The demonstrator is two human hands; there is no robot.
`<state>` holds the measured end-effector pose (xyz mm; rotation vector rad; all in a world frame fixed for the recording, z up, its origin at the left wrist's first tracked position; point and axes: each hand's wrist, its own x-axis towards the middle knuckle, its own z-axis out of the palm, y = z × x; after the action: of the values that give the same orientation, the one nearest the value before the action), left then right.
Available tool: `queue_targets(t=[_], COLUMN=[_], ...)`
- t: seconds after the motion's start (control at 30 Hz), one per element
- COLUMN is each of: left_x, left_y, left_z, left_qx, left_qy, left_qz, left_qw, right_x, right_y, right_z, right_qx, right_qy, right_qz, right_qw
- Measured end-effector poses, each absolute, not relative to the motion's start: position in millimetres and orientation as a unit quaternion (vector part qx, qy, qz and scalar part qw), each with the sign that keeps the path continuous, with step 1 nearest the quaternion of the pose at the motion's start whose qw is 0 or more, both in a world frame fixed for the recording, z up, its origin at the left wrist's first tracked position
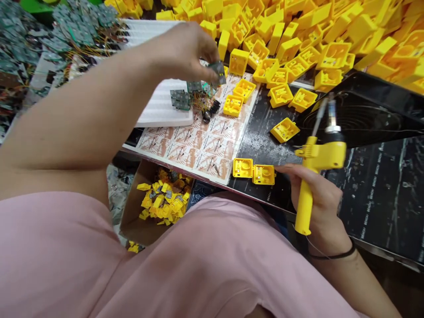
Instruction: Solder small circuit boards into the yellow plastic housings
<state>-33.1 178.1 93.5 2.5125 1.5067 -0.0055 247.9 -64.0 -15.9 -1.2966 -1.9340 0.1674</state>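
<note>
My left hand (pixel 185 51) is raised above a white foam sheet (pixel 162 106), pinching a small green circuit board (pixel 217 73) between fingers and thumb. Two similar boards (pixel 180 99) with thin coloured wires lie on the foam's edge. My right hand (pixel 314 198) grips a yellow soldering iron (pixel 313 154), its metal tip pointing up and away. An opened yellow plastic housing (pixel 253 171) lies near that hand's fingertips, on a black bench mat (pixel 265 145).
A large heap of yellow housings (pixel 298 39) fills the top right. Wired green boards (pixel 76 31) are piled at top left. A printed paper sheet (pixel 212 141) lies under the work. A cardboard box (pixel 132 207) of yellow parts sits below the bench edge, partly behind my pink sleeve.
</note>
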Motion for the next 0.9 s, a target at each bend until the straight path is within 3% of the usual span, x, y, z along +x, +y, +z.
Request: queue_targets(t=[0.13, 0.27, 0.43, 0.53, 0.6, 0.73, 0.83, 0.9], left_x=[-49, -47, -30, -19, -20, -43, -65, -74], left_y=[164, 163, 144, 100, 63, 20, 22, 26], left_z=[118, 129, 138, 111, 80, 36, 32, 34], left_qx=[0.851, 0.886, 0.945, 0.955, 0.963, 0.995, 0.962, 0.926], left_qy=[0.472, 0.395, 0.312, 0.198, 0.107, 0.089, 0.210, 0.322], left_qz=[0.097, 0.149, -0.041, -0.210, -0.220, -0.031, 0.151, 0.180], left_qw=[0.209, 0.191, 0.083, -0.073, -0.114, 0.014, 0.084, 0.086], right_x=[230, 214, 212, 212, 213, 216, 221, 225], right_y=[-48, -38, -42, -44, -45, -48, -56, -62], right_z=[-8, -13, -23, -25, -24, -16, -8, -3], right_qx=[-0.430, -0.381, -0.416, -0.437, -0.434, -0.427, -0.462, -0.491], right_qy=[-0.836, -0.877, -0.865, -0.853, -0.856, -0.854, -0.812, -0.787], right_qz=[0.092, 0.081, 0.028, 0.013, 0.017, 0.025, 0.018, 0.015], right_qw=[0.327, 0.282, 0.280, 0.285, 0.281, 0.295, 0.356, 0.373])
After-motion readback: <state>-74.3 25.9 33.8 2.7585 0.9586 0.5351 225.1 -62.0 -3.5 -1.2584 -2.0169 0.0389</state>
